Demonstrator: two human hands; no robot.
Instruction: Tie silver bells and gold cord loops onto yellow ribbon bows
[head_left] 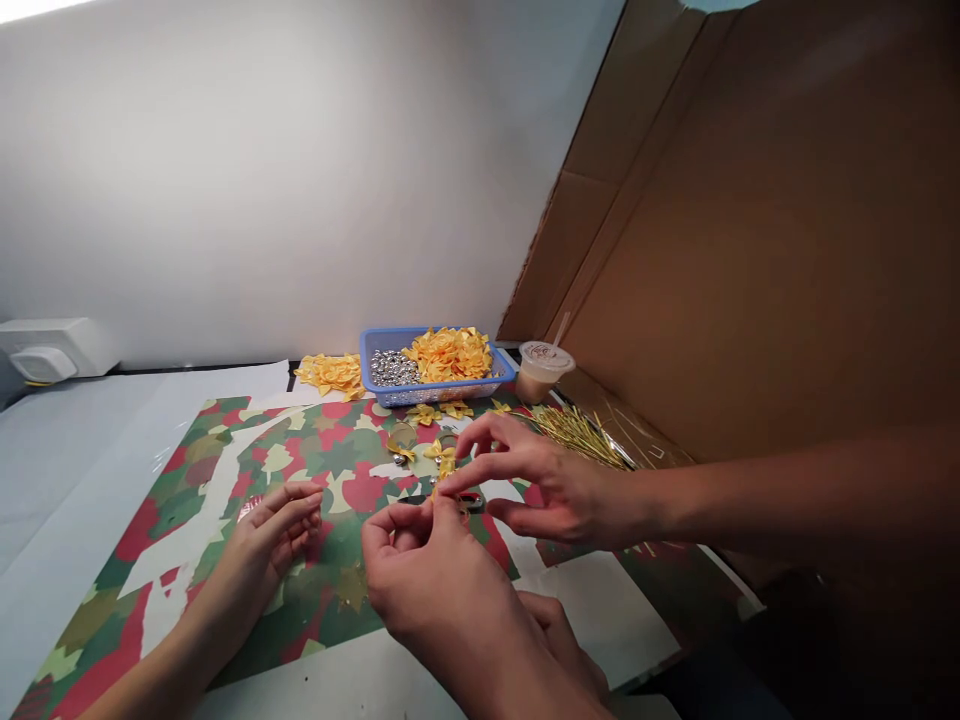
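Observation:
My left hand (279, 530) hovers over the patterned sheet (352, 600), fingers loosely curled and somewhat apart, with nothing visible in them. Low in the middle, what seems to be my right hand (551, 625) is mostly hidden under a co-worker's wrist; only some bent fingers show. The co-worker's left hand (450, 580) pinches something small and yellowish, largely covered by the fingers. From the right, their other hand (547, 490) reaches towards it with spread fingers. Beyond these hands lie yellow ribbon bows (439, 452), a silver bell (399, 460) and a dark tool with red (472, 502).
At the back stands a blue basket (442, 398) of silver bells and yellow bows, beside a pile of bows (331, 374). A drink cup with a straw (541, 375) and gold twist ties (581, 435) are at the right, by a tall cardboard wall (787, 250).

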